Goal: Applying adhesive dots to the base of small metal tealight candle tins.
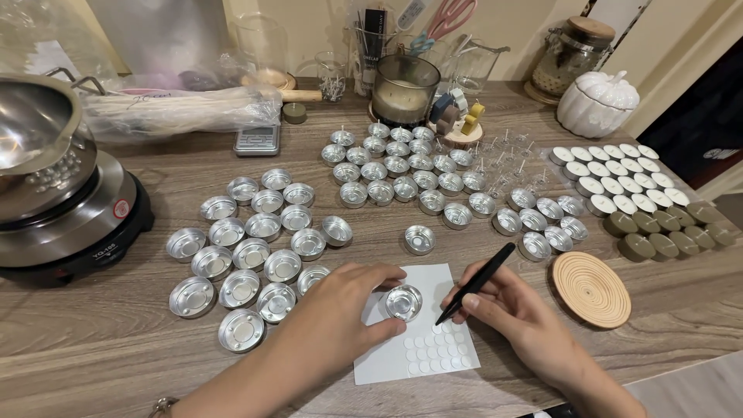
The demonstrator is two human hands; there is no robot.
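Observation:
My left hand (340,310) grips a small silver tealight cup (403,302) and holds it on a white sheet of round stickers (418,340) lying at the near edge of the wooden table (101,340). My right hand (515,313) holds black tweezers (476,282) like a pen, their tip pointing down at the sheet just right of the cup. One more empty cup (419,239) stands alone a little beyond the sheet.
Several empty cups (251,251) are grouped at the left and more (402,166) in the middle. Filled white tealights (615,174) and olive ones (665,232) lie at the right, beside a round wooden coaster (590,289). A hot plate with a steel pot (54,186) stands far left.

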